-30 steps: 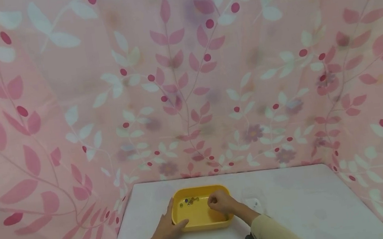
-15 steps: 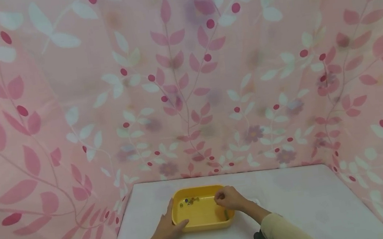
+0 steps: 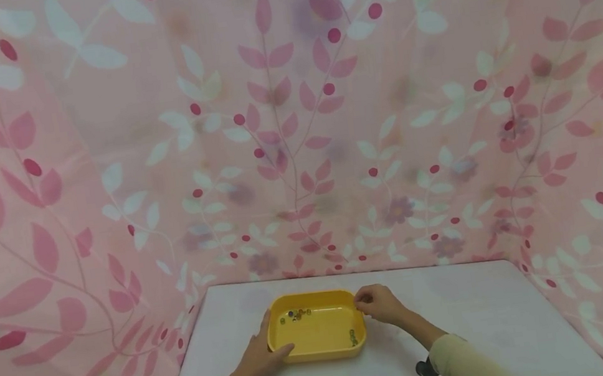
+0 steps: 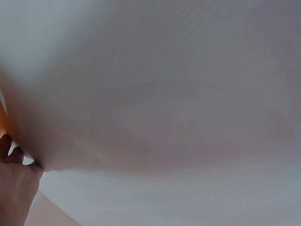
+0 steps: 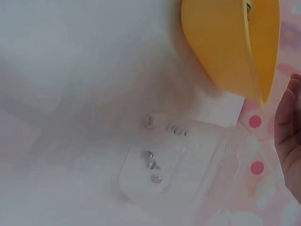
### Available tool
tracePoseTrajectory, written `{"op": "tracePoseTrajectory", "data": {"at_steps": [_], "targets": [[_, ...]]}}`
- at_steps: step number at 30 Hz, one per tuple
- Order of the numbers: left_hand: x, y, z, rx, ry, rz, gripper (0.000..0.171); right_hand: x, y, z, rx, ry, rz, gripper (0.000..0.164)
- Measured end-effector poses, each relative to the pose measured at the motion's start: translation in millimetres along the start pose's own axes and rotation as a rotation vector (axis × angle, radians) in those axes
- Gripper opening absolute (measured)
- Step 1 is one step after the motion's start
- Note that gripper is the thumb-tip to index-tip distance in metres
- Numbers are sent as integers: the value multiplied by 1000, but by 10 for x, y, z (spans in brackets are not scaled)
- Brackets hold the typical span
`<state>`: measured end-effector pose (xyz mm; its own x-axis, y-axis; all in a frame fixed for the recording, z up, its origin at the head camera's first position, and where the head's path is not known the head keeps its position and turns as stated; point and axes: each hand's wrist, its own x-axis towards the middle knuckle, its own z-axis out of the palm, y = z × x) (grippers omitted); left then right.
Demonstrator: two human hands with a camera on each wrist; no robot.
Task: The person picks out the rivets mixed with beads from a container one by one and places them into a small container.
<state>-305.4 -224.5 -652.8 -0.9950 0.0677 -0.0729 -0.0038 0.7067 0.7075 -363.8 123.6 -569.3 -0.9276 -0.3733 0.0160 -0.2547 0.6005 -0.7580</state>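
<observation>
A yellow tray (image 3: 322,356) stands on the white table. My left hand (image 3: 257,356) grips its left front corner, thumb on the front rim and fingers along the left wall. Small shiny bead-like pieces (image 3: 297,314) lie in the tray's back left, and several greenish ones (image 3: 353,337) sit in the front right corner. Thumb and forefinger together, my right hand (image 3: 380,304) is at the tray's right rim; whether something tiny is between the fingertips cannot be seen. In the right wrist view, a clear plastic container (image 5: 188,155) holds several small glassy pieces.
Pink leaf-patterned cloth (image 3: 297,151) hangs behind and at both sides of the table (image 3: 492,315). A dark object (image 3: 427,371) shows at the right sleeve. The right forearm covers the clear container in the head view.
My right hand has moved right from inside the tray to its right rim, uncovering the greenish pieces in the corner. The left hand has kept its hold on the tray.
</observation>
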Motion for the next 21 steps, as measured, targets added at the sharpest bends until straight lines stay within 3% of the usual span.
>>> {"op": "tracePoseTrajectory", "data": {"at_steps": [21], "targets": [[17,16,-8,-9,4,29,108,-292,309,-337,0,125,57,7]]}}
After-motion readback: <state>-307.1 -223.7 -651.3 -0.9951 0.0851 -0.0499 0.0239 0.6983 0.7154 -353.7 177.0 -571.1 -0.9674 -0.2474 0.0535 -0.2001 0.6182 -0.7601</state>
